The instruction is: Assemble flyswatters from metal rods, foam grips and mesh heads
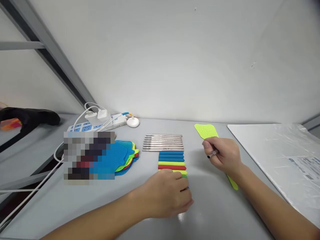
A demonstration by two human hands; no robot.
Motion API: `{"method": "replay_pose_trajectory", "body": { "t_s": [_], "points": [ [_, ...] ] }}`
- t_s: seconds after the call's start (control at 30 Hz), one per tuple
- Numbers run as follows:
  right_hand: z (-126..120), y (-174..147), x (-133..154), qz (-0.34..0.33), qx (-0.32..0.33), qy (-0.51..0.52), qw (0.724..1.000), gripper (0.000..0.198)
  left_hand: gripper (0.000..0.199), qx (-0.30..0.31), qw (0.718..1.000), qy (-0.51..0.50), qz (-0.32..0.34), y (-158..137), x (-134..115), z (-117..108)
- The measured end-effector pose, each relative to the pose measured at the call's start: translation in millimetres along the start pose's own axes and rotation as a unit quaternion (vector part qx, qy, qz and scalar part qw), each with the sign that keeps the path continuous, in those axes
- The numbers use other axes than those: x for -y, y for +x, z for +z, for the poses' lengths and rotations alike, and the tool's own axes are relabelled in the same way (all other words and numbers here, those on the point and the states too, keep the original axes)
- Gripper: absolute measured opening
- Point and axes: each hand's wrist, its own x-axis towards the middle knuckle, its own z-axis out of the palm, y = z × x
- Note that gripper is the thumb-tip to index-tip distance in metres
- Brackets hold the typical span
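My right hand [223, 155] is closed round a slim silver rod [213, 153], whose dark end pokes out at the thumb side. Beneath this hand lies a yellow-green fly swatter: its mesh head [206, 130] shows above the hand and its handle [232, 182] below; the middle is hidden. My left hand [170, 191] rests with curled fingers over the near end of a row of coloured handles [172, 163] in blue, yellow-green, red and green. A bit of blue shows by its fingers, but what they grip is hidden. Behind the row lie several silver rods [163, 142] side by side.
Left on the grey table [100, 206] is a pile of mesh swatter heads [126, 156], partly behind a pixelated patch. A power strip [87, 126] with plugs, white cables and a white round device [133, 122] sits behind. A plastic-wrapped white package [272, 153] lies right.
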Motion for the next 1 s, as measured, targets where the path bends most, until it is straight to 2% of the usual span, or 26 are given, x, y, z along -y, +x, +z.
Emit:
{"method": "replay_pose_trajectory", "body": {
  "t_s": [0.17,0.3,0.5,0.67,1.0],
  "points": [
    [-2.0,-1.0,-1.1,0.007,-0.034,0.012,0.999,0.026,0.015,0.029,1.0,-0.001,0.01,0.3,0.4,-5.8],
    [1.2,-1.6,-0.6,0.008,-0.026,0.028,0.999,0.028,0.022,0.035,0.999,-0.006,-0.017,1.0,2.5,-8.2],
    [6.7,-3.4,-1.8,0.009,-0.014,0.052,0.998,0.029,0.019,0.066,0.995,-0.015,-0.071,-0.9,2.5,-8.5],
    [10.2,-5.2,-2.7,0.012,-0.016,0.066,0.998,0.026,0.021,0.096,0.991,-0.024,-0.085,-0.8,0.1,-9.0],
    [14.7,-8.0,-2.7,0.018,-0.034,0.089,0.995,0.029,0.021,0.107,0.993,-0.015,-0.049,1.4,-13.9,-6.8]
  ]
}}
